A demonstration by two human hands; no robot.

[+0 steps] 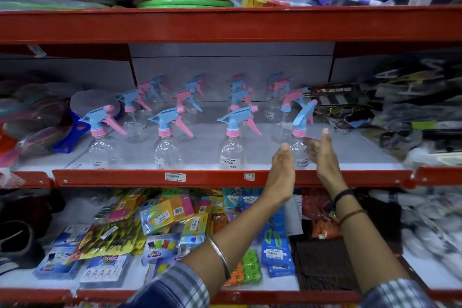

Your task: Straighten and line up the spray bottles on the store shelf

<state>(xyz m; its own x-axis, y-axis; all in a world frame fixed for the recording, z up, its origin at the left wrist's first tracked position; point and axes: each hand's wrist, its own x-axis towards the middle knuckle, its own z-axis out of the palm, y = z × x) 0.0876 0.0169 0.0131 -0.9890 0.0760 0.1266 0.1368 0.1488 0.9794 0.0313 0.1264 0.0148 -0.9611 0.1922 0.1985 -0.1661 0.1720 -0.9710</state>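
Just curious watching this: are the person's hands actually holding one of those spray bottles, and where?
Nothing is held. The left hand and right hand are open, flanking the body of the rightmost front spray bottle without closing on it.

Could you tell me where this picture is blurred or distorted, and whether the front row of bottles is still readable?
Head view: wide-angle bending bows the red shelf edge; the picture's sides and top smear; the right hand is slightly blurred, the left hand sharper; the front spray bottles read clearly, though their label print is mostly too small.
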